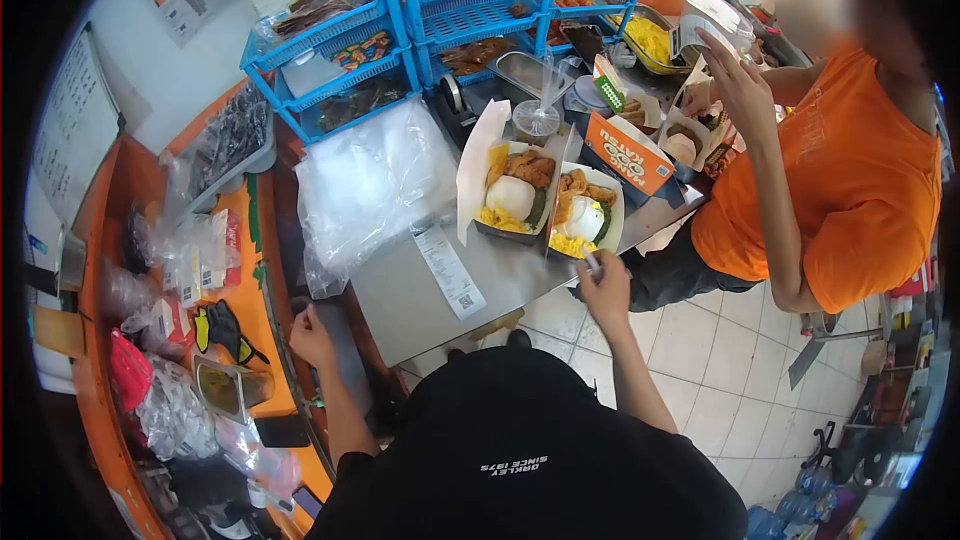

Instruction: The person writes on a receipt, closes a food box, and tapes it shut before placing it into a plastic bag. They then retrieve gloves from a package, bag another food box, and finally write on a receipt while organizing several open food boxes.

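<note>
My right hand (606, 290) is closed on a small pale object (593, 262), too small to name, at the front edge of the steel table (395, 315). Just beyond it stands an open meal box (584, 212) with white rice, fried pieces, yellow egg and greens. A second open meal box (513, 190) with similar food sits to its left. My left hand (312, 337) hangs by the table's left side with fingers curled; whatever they hold, if anything, is hidden. A printed receipt (450, 273) lies flat between my hands, nearer the meal boxes.
A stack of clear plastic bags (375, 180) covers the table's left part. Blue tiered baskets (335, 50) stand behind. A co-worker in an orange shirt (850, 180) works at the right, near an orange carton (630, 158) and more boxes. An orange counter (270, 310) runs along the left.
</note>
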`<state>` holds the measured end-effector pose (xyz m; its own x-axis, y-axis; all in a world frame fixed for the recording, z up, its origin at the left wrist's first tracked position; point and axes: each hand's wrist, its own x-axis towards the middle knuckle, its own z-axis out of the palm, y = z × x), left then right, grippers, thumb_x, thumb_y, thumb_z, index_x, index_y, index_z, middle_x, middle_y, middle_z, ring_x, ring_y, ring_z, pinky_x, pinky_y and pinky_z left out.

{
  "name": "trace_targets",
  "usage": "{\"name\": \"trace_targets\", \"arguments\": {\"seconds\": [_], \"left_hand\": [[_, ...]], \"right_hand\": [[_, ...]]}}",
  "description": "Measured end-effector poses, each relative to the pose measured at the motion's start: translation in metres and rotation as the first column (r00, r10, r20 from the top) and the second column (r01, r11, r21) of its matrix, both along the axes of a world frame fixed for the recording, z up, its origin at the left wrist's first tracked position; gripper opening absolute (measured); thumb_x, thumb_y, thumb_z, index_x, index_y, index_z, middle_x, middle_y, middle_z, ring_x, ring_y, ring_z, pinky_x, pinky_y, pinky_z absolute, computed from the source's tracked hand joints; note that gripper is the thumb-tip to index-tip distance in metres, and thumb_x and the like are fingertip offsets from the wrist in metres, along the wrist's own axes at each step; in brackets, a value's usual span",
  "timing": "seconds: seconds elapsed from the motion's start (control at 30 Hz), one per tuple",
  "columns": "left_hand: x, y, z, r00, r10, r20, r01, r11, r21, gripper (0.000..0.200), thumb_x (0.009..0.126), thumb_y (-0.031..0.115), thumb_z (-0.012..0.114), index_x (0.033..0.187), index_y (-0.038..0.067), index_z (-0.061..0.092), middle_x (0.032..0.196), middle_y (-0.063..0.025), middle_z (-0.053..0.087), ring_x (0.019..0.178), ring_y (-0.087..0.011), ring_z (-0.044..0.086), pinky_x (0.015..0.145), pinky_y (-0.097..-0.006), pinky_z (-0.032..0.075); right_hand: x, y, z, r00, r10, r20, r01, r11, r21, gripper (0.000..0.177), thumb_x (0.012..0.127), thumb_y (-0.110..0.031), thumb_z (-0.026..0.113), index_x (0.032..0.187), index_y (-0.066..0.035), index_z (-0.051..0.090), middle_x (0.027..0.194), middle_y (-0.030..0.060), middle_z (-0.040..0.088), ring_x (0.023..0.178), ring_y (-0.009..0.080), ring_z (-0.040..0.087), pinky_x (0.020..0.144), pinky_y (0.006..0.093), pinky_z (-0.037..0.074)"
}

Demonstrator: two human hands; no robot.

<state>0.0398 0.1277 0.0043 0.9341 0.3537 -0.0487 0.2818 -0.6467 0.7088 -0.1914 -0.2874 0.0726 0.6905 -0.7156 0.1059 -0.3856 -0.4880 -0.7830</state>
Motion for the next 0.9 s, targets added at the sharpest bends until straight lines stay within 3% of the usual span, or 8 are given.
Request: {"name": "trace_targets", "arguments": {"seconds": [0.03, 0.1, 0.2, 0.23, 0.3, 0.43, 0.5, 0.9], "left_hand": [[-0.001, 0.001, -0.002, 1.000, -0.002, -0.001, 0.002, 1.000, -0.001, 0.027, 0.088, 0.025, 0.061, 0.100, 0.002, 0.068, 0.096, -0.0168, 0.067, 0.121, -0.0332, 0.044, 0.100, -0.0407, 0.036], [-0.002, 0.003, -0.009, 0.835, -0.266, 0.482, -0.054, 0.832, 0.552, 0.025, 0.088, 0.026, 0.060, 0.100, 0.005, 0.067, 0.108, -0.0172, 0.062, 0.119, -0.0344, 0.045, 0.102, -0.0493, 0.029], [-0.016, -0.040, 0.031, 0.621, -0.340, 0.706, -0.033, 0.889, 0.457, 0.023, 0.086, 0.022, 0.060, 0.101, 0.007, 0.067, 0.123, -0.0185, 0.053, 0.124, -0.0370, 0.038, 0.106, -0.0538, 0.020], [-0.020, -0.050, 0.027, 0.622, -0.340, 0.705, -0.032, 0.889, 0.456, 0.023, 0.086, 0.022, 0.060, 0.101, 0.007, 0.067, 0.123, -0.0185, 0.053, 0.124, -0.0370, 0.038, 0.106, -0.0538, 0.020], [-0.024, -0.072, 0.014, 0.581, -0.524, 0.623, 0.303, 0.850, 0.432, 0.028, 0.083, 0.019, 0.059, 0.108, 0.006, 0.063, 0.136, -0.0198, 0.040, 0.128, -0.0398, 0.031, 0.107, -0.0512, 0.020], [-0.046, -0.130, 0.005, 0.585, -0.714, 0.385, 0.603, 0.700, 0.381, 0.044, 0.084, 0.019, 0.058, 0.125, 0.003, 0.050, 0.141, -0.0231, 0.032, 0.131, -0.0407, 0.027, 0.108, -0.0500, 0.022], [-0.053, -0.144, -0.009, 0.610, -0.720, 0.330, 0.608, 0.693, 0.389, 0.046, 0.085, 0.020, 0.057, 0.125, 0.002, 0.048, 0.141, -0.0232, 0.031, 0.132, -0.0406, 0.026, 0.108, -0.0498, 0.022], [-0.044, -0.147, -0.020, 0.679, -0.693, 0.243, 0.597, 0.714, 0.366, 0.043, 0.086, 0.022, 0.056, 0.121, -0.001, 0.048, 0.140, -0.0218, 0.033, 0.132, -0.0396, 0.026, 0.109, -0.0489, 0.021]], "right_hand": [[-0.002, -0.014, -0.008, 0.998, -0.056, 0.013, 0.057, 0.992, -0.115, 0.021, 0.082, -0.015, 0.063, 0.087, 0.004, 0.056, 0.081, 0.0184, 0.056, 0.070, 0.0283, 0.055, 0.064, 0.0379, 0.044], [-0.003, -0.039, -0.022, 0.993, -0.113, 0.032, 0.118, 0.967, -0.228, 0.018, 0.082, -0.013, 0.061, 0.086, 0.004, 0.057, 0.086, 0.0215, 0.055, 0.078, 0.0351, 0.056, 0.070, 0.0423, 0.044], [0.002, -0.060, -0.021, 0.983, -0.183, -0.001, 0.177, 0.949, -0.262, 0.014, 0.084, -0.008, 0.054, 0.085, 0.005, 0.058, 0.090, 0.0236, 0.055, 0.083, 0.0397, 0.056, 0.074, 0.0460, 0.045], [0.004, -0.063, -0.015, 0.983, -0.183, -0.002, 0.176, 0.948, -0.264, 0.014, 0.084, -0.008, 0.054, 0.085, 0.005, 0.058, 0.090, 0.0236, 0.055, 0.083, 0.0397, 0.056, 0.074, 0.0460, 0.045], [0.012, -0.071, -0.006, 0.930, -0.216, -0.299, 0.126, 0.948, -0.292, 0.012, 0.083, -0.009, 0.055, 0.086, 0.003, 0.057, 0.089, 0.0233, 0.058, 0.081, 0.0404, 0.060, 0.070, 0.0477, 0.048], [0.029, -0.074, -0.009, 0.945, -0.232, -0.229, 0.148, 0.932, -0.332, 0.011, 0.081, -0.010, 0.058, 0.084, 0.000, 0.056, 0.076, 0.0220, 0.063, 0.075, 0.0403, 0.062, 0.069, 0.0493, 0.047], [0.035, -0.079, -0.017, 0.952, -0.121, -0.282, 0.016, 0.938, -0.348, 0.018, 0.078, -0.011, 0.059, 0.091, 0.000, 0.053, 0.089, 0.0221, 0.059, 0.079, 0.0399, 0.061, 0.067, 0.0480, 0.050], [0.042, -0.084, -0.022, 0.962, -0.194, -0.190, 0.107, 0.913, -0.394, 0.012, 0.075, -0.006, 0.061, 0.084, 0.001, 0.056, 0.090, 0.0207, 0.056, 0.082, 0.0397, 0.059, 0.071, 0.0468, 0.050]]}}
